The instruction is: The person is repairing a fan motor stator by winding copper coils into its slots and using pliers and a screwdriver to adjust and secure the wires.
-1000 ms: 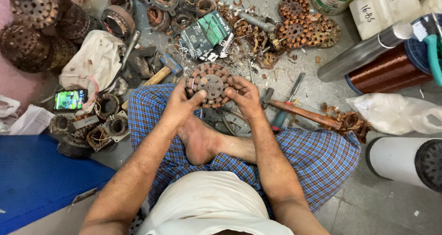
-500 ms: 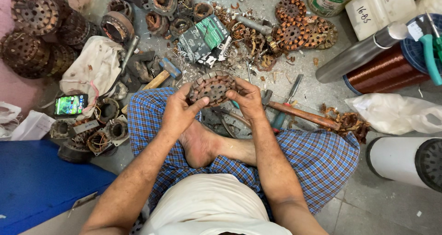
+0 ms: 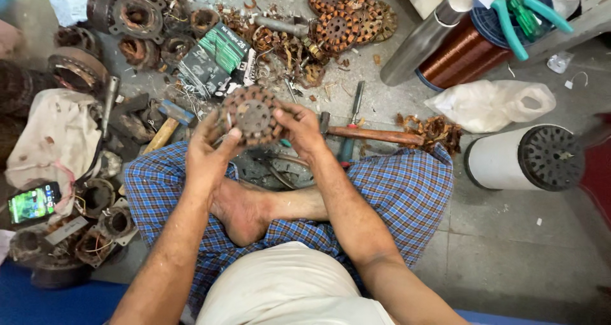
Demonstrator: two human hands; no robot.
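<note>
Left hand [image 3: 210, 150] and right hand [image 3: 302, 131] both grip one stator core [image 3: 252, 115] (two more [image 3: 344, 19] lie beyond).

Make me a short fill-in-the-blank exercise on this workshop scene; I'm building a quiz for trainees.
1. Both hands hold a round, slotted motor stator core above the person's crossed ____.
2. The phone with a lit screen lies on the person's ____ side.
3. The spool of copper wire lies beside a ____ metal cylinder.
4. The white cylinder lies on its ____.

Missing words: legs; left; silver; side
</note>
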